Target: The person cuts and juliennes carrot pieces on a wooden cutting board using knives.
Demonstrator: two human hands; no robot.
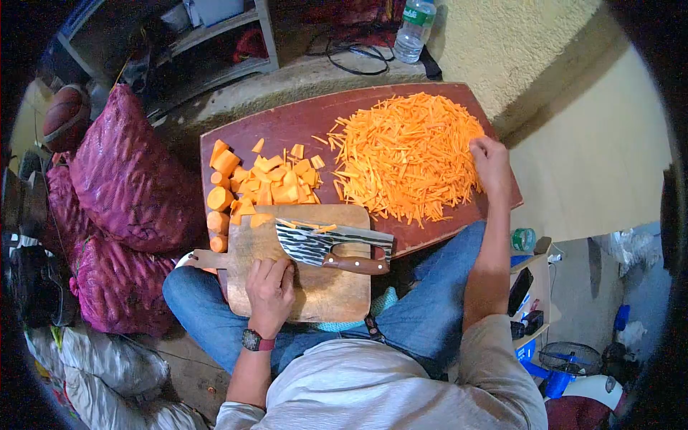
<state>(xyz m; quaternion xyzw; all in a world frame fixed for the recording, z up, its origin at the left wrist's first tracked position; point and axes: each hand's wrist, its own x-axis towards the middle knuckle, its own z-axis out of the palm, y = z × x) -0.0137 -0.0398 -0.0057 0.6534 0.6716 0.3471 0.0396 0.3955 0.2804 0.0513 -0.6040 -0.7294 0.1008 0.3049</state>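
My left hand (270,292) rests on the wooden cutting board (330,301), its fingers curled in and nothing visible in them. Just right of it lies a cleaver (308,247) with a patterned blade and a brown wooden handle; a few carrot bits stick to the blade. My right hand (491,163) is at the right edge of a big heap of carrot strips (408,154), fingers bent together; what they hold, if anything, is hidden. Left of the heap are flat carrot slices (283,179), and thick carrot chunks (219,198) line the table's left side.
Under everything is a dark red tabletop (287,122). Purple mesh sacks (129,179) stand at the left. A water bottle (414,32) and black cable (358,57) are on the ledge behind. A small fan (570,358) is at the lower right.
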